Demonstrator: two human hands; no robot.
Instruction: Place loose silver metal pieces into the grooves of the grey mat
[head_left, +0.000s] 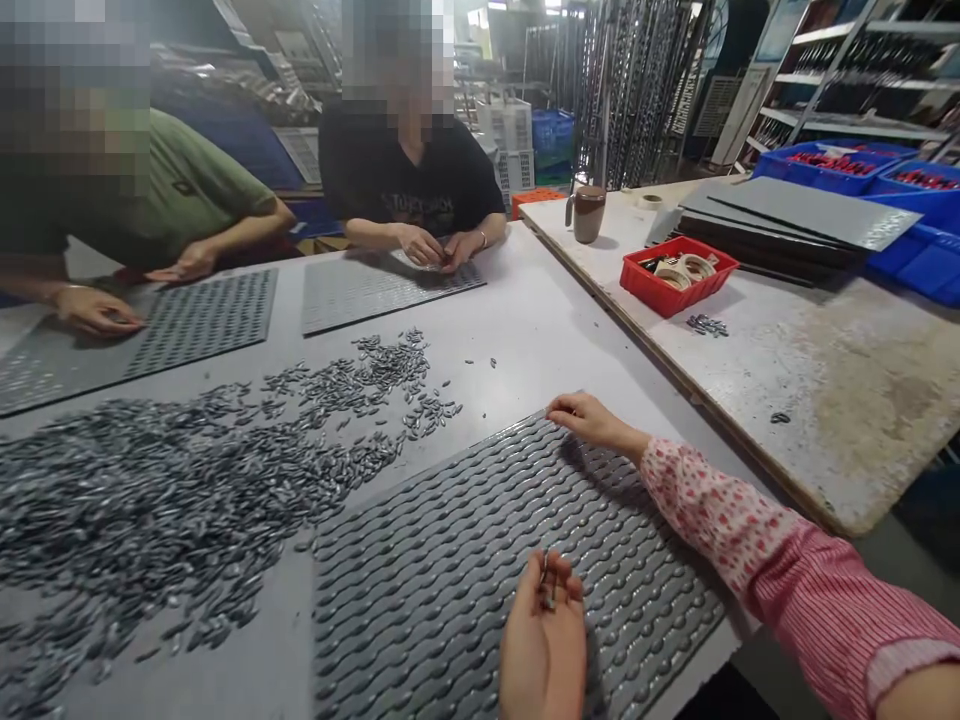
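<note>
While a white counter carries the things, a loose pile of dark pieces spreads over its left part. Near the counter's right edge lies a grey panel with wavy rows of raised shapes. The right hand is at the panel's far right corner; I cannot tell if its fingers are closed on something. The left hand, palm up above the panel, curls its fingers around a few small pieces.
</note>
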